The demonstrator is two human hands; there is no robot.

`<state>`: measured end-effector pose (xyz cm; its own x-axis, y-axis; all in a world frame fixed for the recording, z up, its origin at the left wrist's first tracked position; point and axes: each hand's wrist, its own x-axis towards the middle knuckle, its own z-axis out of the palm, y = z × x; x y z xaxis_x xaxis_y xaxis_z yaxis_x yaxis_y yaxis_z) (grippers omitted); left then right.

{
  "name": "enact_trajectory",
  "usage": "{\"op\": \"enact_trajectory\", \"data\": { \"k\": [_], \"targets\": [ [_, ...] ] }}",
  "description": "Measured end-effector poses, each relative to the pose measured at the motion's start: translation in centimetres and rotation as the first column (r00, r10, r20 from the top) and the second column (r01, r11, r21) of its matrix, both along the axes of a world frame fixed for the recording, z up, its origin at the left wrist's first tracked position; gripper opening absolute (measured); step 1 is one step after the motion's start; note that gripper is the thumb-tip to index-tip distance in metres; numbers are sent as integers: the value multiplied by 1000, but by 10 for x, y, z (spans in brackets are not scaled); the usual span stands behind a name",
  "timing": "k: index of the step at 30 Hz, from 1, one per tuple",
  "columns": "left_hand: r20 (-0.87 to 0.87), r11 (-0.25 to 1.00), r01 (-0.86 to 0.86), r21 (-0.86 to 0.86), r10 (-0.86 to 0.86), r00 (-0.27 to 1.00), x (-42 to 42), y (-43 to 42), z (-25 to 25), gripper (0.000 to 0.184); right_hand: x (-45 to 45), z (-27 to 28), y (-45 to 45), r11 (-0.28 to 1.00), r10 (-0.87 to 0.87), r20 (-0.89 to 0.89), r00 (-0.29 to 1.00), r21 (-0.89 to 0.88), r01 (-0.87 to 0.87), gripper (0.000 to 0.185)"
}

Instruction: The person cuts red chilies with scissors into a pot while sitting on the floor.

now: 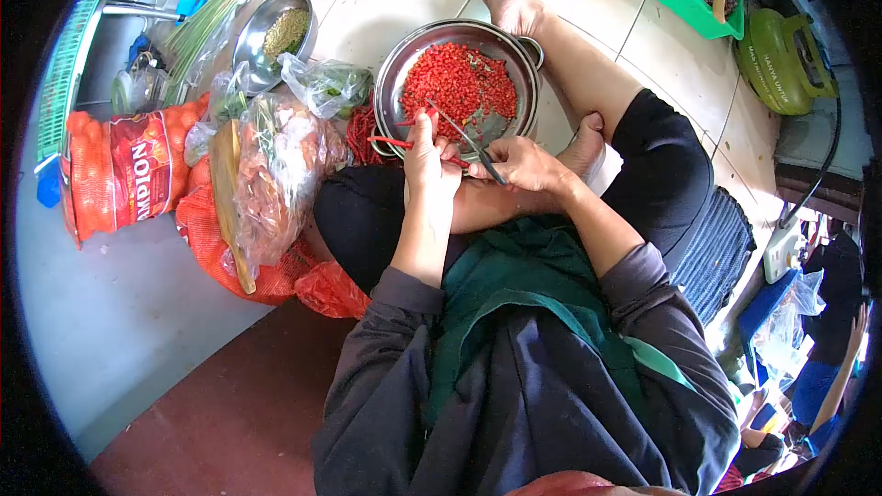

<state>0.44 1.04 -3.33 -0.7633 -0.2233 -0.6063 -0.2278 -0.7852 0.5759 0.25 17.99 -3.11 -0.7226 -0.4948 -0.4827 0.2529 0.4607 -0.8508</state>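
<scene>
In the head view, our left fingers (423,130) pinch long red chillies (391,141); our right fingers (501,151) grip a slim dark-handled knife (493,171) at the round silver pot's (390,83) near rim. Chopped red pieces (455,78) heap inside; uncut ones (362,133) lie beside it.

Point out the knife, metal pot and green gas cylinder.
Knife (459,132): head view, on the blade.
Metal pot (387,83): head view, on the inner wall, at the picture's left.
Green gas cylinder (770,62): head view, on the side of its body.
</scene>
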Motion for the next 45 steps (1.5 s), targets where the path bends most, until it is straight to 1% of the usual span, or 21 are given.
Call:
{"op": "enact_trajectory", "data": {
  "k": [3, 5, 6, 8, 11, 14, 18, 21, 24, 27, 30, 33, 36, 39, 42, 45],
  "targets": [
    [33, 1000, -3, 0, 3, 999, 0, 5, 1, 35, -2, 1, -2, 1000, 24, -1, 1000, 14, -24, 59],
    [58, 1000, -2, -18, 3, 998, 0, 8, 2, 33, -2, 6, -2, 1000, -11, 22, 1000, -11, 11, 60],
    [71, 1000, 9, 15, -10, 997, 1, 7, -4, 30, -2, 9, -2, 999, -28, 33, 999, -24, 29, 60],
    [97, 996, 28, 80, -36, 995, 1, 3, -18, 24, -4, 15, 0, 999, -31, 3, 1000, -5, 31, 60],
    [68, 999, 19, 44, -22, 997, 1, 8, -6, 23, -4, 14, 1, 999, -42, -54, 998, 17, 43, 59],
    [72, 999, 16, -29, -14, 997, 0, 12, 5, 30, -2, 8, 2, 998, -49, -127, 991, 39, 54, 59],
    [57, 1000, -8, 8, 8, 998, 0, 9, 6, 30, -1, 8, 4, 996, -53, -194, 980, 59, 65, 60],
    [35, 1000, -20, 11, 20, 999, -1, 6, 7, 29, -1, 10, 3, 998, -26, -147, 989, 53, 34, 60],
    [21, 1000, -23, 12, 23, 1000, -1, 3, 4, 28, -1, 16, 2, 999, -10, 8, 1000, 47, 10, 59],
    [24, 1000, -13, -5, 13, 1000, 1, 6, 6, 27, -2, 9, 0, 1000, 11, 14, 1000, 23, -11, 58],
    [40, 1000, 9, -12, -8, 999, 1, 8, 3, 28, -3, 8, 0, 1000, -9, -48, 999, 12, 9, 57],
    [35, 1000, 22, -17, -21, 999, 1, 7, -1, 28, -4, 15, 1, 1000, -22, -22, 1000, -4, 22, 57],
    [21, 1000, 18, -21, -18, 1000, 2, 7, 3, 26, -2, 15, 3, 1000, -13, -98, 995, 22, 15, 56],
    [34, 1000, 11, -15, -11, 999, 2, 8, 5, 25, 0, 15, 4, 999, -38, -93, 995, 4, 38, 55],
    [47, 1000, 9, -11, -8, 999, 1, 8, 5, 24, 1, 6, 5, 999, -25, -166, 986, 43, 32, 56],
    [32, 999, 35, -6, -35, 999, 1, 7, 5, 24, 0, 5, 4, 998, -15, -188, 982, 57, 27, 56]
  ]
}}
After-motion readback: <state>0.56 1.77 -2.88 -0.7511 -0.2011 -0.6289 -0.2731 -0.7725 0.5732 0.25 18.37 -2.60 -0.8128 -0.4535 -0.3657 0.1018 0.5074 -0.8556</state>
